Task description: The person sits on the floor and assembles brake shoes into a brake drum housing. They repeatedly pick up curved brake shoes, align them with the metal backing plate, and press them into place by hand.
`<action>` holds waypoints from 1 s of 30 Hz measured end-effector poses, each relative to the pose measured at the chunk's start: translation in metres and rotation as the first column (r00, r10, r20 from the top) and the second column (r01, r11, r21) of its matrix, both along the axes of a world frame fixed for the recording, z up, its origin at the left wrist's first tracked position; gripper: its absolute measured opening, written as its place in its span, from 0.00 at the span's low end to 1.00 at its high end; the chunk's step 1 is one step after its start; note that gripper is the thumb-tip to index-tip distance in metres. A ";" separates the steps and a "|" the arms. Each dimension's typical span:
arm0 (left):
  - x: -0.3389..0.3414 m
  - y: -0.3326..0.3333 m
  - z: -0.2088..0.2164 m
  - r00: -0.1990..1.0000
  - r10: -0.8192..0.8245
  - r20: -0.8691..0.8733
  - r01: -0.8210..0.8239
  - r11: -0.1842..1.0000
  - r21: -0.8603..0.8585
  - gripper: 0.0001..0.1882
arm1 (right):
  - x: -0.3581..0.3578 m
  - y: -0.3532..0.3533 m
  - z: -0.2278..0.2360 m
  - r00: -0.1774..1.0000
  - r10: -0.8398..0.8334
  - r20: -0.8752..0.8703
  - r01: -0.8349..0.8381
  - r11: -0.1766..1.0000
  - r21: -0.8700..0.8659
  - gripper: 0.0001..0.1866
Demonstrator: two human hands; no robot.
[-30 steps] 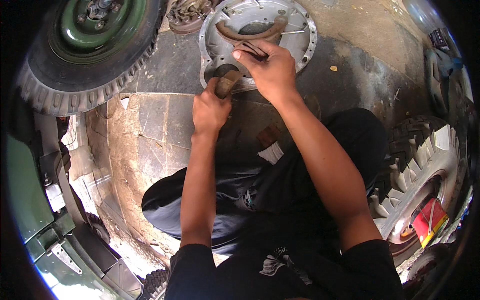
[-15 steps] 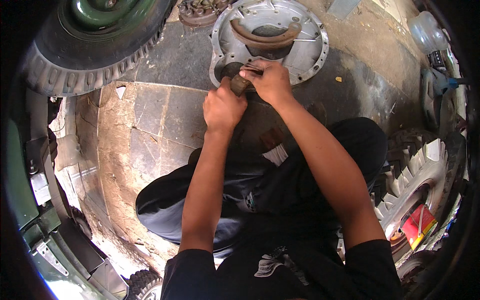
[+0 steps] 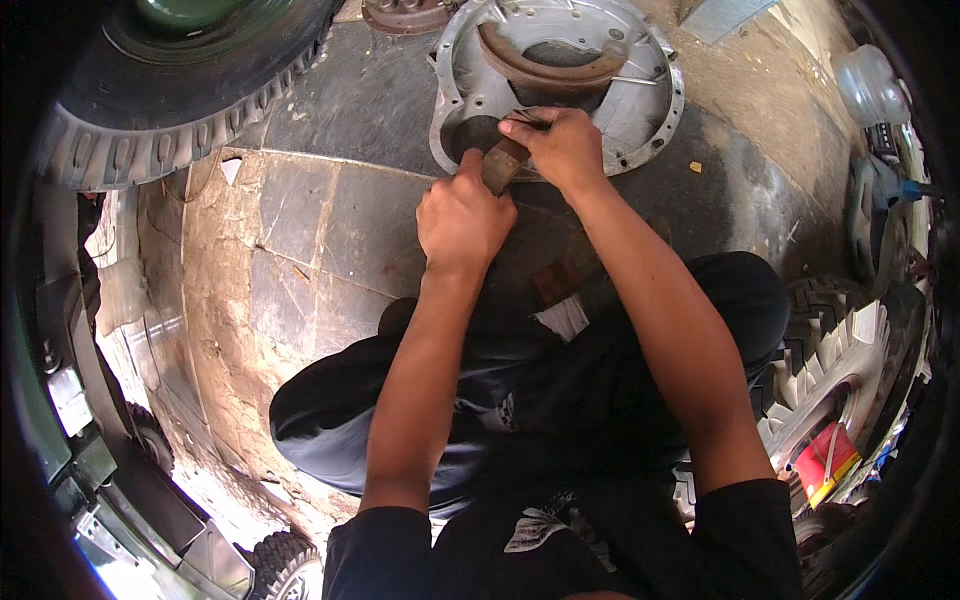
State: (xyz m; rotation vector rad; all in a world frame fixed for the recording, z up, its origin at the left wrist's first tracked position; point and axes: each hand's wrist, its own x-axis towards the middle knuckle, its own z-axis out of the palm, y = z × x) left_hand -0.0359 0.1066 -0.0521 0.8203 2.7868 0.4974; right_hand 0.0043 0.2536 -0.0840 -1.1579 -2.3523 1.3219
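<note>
Over the near rim of a round grey metal housing (image 3: 648, 125), both my hands are closed on a brown, worn piece that looks like a brake shoe (image 3: 505, 165). My left hand (image 3: 462, 222) wraps its lower end, thumb side up. At its upper end, my right hand (image 3: 565, 150) pinches with thumb and fingers, where a thin dark edge shows; I cannot make out whether that is a separate piece. Inside the housing lies another curved brown brake shoe (image 3: 545, 75), beyond my right hand. A wooden-looking brush with pale bristles (image 3: 562, 316) rests by my crossed legs.
A large tyre with a green wheel (image 3: 190, 140) takes up the upper left. Another tyre (image 3: 835, 350) stands at my right, beside a red and yellow container (image 3: 826, 462). A clear plastic jug (image 3: 868, 85) is at the far right. Green vehicle bodywork (image 3: 60, 440) borders the left.
The view has shifted slightly. The held brake shoe shows more of its length between my hands, and its tilt looks a little different. Both hands keep their grip.
</note>
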 end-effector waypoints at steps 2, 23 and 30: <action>0.001 -0.002 -0.001 1.000 -0.006 -0.022 0.006 1.000 0.002 0.22 | 0.010 -0.009 0.008 1.000 0.027 -0.016 -0.027 0.999 -0.022 0.21; 0.007 0.004 0.000 0.999 0.006 -0.042 -0.006 1.000 -0.003 0.23 | 0.010 0.006 -0.014 0.994 0.086 -0.074 -0.069 0.975 0.212 0.23; 0.005 0.003 -0.001 0.997 0.003 -0.075 -0.005 0.999 -0.032 0.22 | 0.025 -0.014 -0.001 0.990 0.056 -0.133 -0.034 0.986 0.165 0.21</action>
